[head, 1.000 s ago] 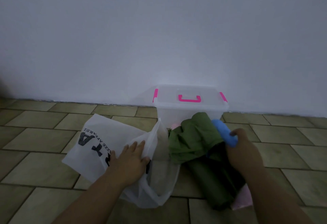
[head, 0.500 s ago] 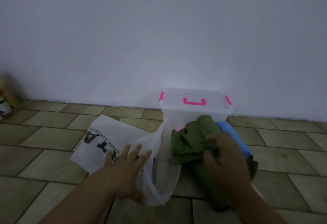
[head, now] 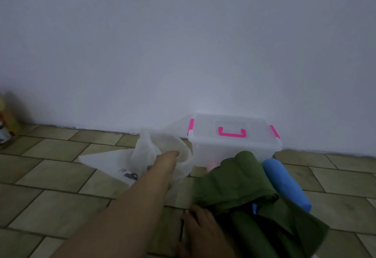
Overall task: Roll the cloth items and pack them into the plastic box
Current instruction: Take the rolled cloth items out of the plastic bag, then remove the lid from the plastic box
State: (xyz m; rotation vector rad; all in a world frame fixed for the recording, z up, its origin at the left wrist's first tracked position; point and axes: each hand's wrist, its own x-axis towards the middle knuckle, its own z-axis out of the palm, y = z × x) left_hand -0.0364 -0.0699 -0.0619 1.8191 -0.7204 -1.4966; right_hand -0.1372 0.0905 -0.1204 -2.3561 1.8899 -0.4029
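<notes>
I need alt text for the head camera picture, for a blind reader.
A person's left hand reaches a bunched white bag on a tiled floor, while the right hand touches a heap of green cloth. A blue roll lies beside it, before a closed clear plastic box with pink handles.

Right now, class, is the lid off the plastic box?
No, the clear lid sits flat on the box, its pink handle on top and pink latches at both ends.

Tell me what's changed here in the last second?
The left hand has grabbed the white bag and bunched it upward. The right hand left the blue roll and moved to the near edge of the green cloth. The box stayed put, lid on.
</notes>
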